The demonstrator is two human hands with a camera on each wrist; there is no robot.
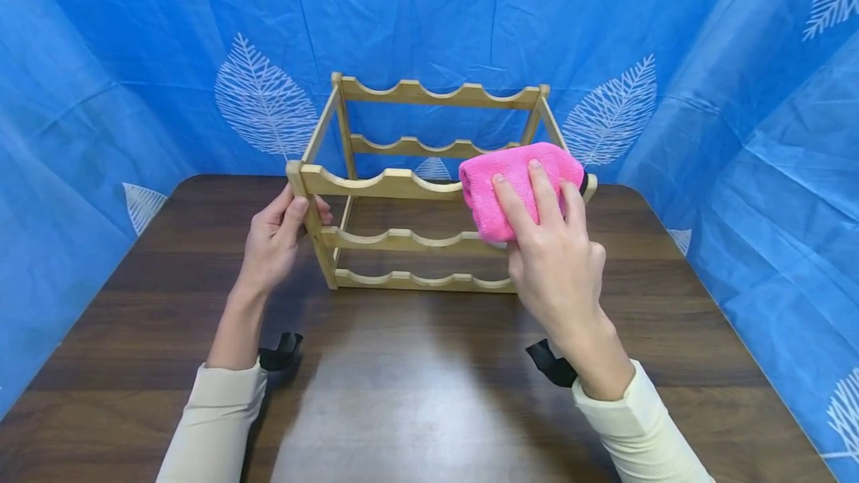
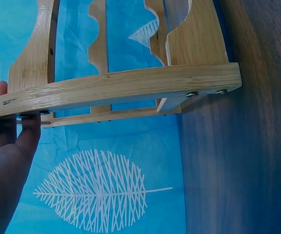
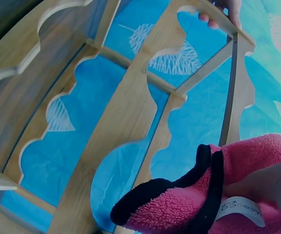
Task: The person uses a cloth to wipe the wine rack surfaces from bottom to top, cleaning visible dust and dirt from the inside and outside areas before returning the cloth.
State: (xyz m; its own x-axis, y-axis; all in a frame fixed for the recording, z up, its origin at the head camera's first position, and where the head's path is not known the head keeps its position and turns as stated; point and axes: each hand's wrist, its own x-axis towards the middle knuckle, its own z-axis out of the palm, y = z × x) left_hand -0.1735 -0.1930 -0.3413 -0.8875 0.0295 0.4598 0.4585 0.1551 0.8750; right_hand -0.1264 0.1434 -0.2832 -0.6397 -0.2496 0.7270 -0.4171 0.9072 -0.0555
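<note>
At four o'clock your right hand (image 3: 274, 185) grips a black-edged pink cloth (image 3: 170, 207); your left hand (image 3: 233, 10) touches the wooden rack (image 3: 123, 117) at one o'clock.

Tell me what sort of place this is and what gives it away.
Probably an indoor work spot curtained off for filming, though the room beyond is hidden: a blue leaf-print sheet hangs behind and to both sides of a dark wood-grain table, where a wooden rack is.

cream sleeves (image 1: 209, 427), wide cuffs (image 1: 227, 387) and black straps (image 1: 282, 352) (one on each side)
</note>
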